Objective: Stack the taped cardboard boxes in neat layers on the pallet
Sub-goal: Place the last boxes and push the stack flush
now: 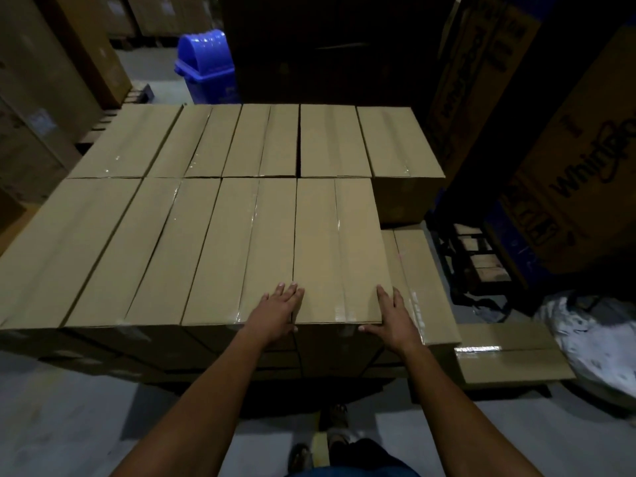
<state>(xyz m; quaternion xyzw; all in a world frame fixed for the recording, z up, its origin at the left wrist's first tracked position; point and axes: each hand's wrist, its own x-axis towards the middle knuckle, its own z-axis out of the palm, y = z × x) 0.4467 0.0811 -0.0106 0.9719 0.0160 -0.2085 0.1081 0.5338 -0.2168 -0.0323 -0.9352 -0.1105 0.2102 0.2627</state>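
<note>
Several long taped cardboard boxes lie side by side in two rows as the top layer of the stack. The rightmost box of the near row [335, 249] is between my hands. My left hand [280, 306] lies flat with straight fingers on its near left corner, over the seam with the neighbouring box [237, 249]. My right hand [392, 315] presses its near right corner, fingers along the right edge and thumb on the front edge. To the right, a box one layer lower [418, 287] is exposed. The pallet under the stack is hidden.
One loose taped box [509, 352] lies low at the right near the stack's corner. A blue bin [206, 63] stands behind the stack. Large printed cartons [578, 173] rise at the right, a white wrapped bundle [599, 342] below them. Grey floor lies in front.
</note>
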